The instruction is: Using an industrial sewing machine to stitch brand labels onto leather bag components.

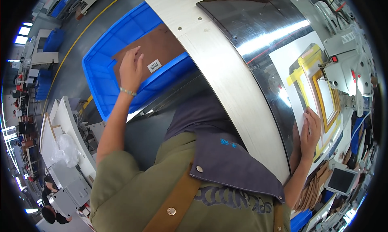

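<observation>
My left hand (131, 69) is over a blue plastic bin (93, 76) on my left. Its fingers are stretched and a little apart, above or lightly on a flat brown leather-like piece (161, 44) with a small white label (154, 65). I cannot tell whether the fingertips touch the piece. To the right, my right hand (310, 131) rests with fingers laid flat on the edge of a white template sheet (285, 54). Yellow tape (299, 79) and a yellow frame (321, 95) sit on that sheet, beside a sewing machine head (349, 66).
A pale worktable (226, 76) curves past my lap, with a glossy dark plate (254, 33) on it. Brown pieces (313, 187) lie stacked near a small screen (341, 180) at lower right. Another person (54, 203) is at far lower left, near a white bench (60, 135).
</observation>
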Action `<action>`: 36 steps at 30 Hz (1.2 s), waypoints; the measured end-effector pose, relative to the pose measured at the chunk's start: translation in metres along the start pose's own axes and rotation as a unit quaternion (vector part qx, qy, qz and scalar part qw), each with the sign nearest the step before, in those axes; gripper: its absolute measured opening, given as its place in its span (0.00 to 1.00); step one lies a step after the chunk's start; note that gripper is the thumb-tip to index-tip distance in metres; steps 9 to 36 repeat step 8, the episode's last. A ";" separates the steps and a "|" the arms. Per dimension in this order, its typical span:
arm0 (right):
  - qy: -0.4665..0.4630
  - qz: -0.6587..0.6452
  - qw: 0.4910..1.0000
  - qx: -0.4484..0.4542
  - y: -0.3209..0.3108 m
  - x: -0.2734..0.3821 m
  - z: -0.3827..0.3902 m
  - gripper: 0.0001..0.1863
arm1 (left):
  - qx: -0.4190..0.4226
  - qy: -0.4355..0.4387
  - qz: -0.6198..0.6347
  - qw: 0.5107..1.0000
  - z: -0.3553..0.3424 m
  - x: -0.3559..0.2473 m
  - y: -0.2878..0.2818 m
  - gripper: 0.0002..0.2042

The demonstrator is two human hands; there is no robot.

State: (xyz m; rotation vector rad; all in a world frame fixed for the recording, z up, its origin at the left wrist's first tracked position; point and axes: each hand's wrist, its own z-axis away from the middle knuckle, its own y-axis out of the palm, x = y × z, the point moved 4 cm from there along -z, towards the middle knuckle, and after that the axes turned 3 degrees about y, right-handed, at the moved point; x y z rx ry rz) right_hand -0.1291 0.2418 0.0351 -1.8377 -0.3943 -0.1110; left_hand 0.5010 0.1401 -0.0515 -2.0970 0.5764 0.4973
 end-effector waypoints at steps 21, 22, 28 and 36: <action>-0.122 -0.033 0.989 -0.071 0.007 0.122 -0.039 0.08 | 0.365 -0.132 0.083 0.918 0.277 -0.023 0.028 0.18; -0.122 -0.033 0.989 -0.071 0.007 0.122 -0.039 0.08 | 0.365 -0.132 0.083 0.918 0.277 -0.023 0.028 0.18; -0.122 -0.033 0.989 -0.071 0.007 0.122 -0.039 0.08 | 0.365 -0.132 0.083 0.918 0.277 -0.023 0.028 0.18; -0.122 -0.033 0.989 -0.071 0.007 0.122 -0.039 0.08 | 0.365 -0.132 0.083 0.918 0.277 -0.023 0.028 0.18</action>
